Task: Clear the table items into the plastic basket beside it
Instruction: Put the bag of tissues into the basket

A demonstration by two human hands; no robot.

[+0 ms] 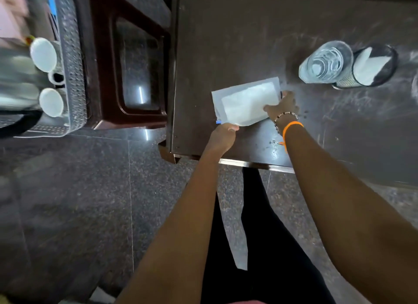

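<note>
On the dark scratched table (248,32), your left hand (222,135) and right hand (283,106) each pinched an edge of the white plastic packet (246,103) mid-frame, while white cups (44,54) already sat in the grey plastic basket (72,61) at upper left, leaving the clear glass tumbler (325,62) and mesh tissue holder (373,66).

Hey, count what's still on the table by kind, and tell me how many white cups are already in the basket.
On the table:
Clear pouch, held by left hand and right hand: 1
Stack of clear glasses: 1
Mesh holder with napkins: 1
Total on table: 3
White cups in the basket: 3
</note>
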